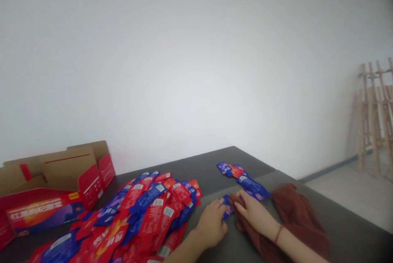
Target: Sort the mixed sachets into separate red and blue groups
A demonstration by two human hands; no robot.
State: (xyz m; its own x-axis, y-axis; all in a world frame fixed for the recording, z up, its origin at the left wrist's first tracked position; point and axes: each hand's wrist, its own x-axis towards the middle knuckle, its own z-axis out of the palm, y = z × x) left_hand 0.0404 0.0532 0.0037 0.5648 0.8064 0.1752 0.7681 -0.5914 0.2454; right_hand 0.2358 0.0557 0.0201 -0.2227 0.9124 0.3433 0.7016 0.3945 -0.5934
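My left hand [211, 224] is closed with its fingertips on a blue and purple sachet [226, 207] at the table's middle. My right hand [256, 214] grips a bunched part of a brown cloth [294, 209] right beside that sachet, and the cloth covers the sachet's right end. The rest of the cloth trails to the right, partly under my right forearm. Just beyond my hands lie several blue, purple and orange sachets [254, 186] in a small group. A large heap of red and blue sachets [147, 205] spreads to the left of my left hand.
An open red cardboard box [92, 185] with a printed front stands at the left. The dark grey table [211, 181] reaches to a white wall [196, 70]. Wooden racks [373, 123] lean against the wall at the far right, on a pale floor [346, 185].
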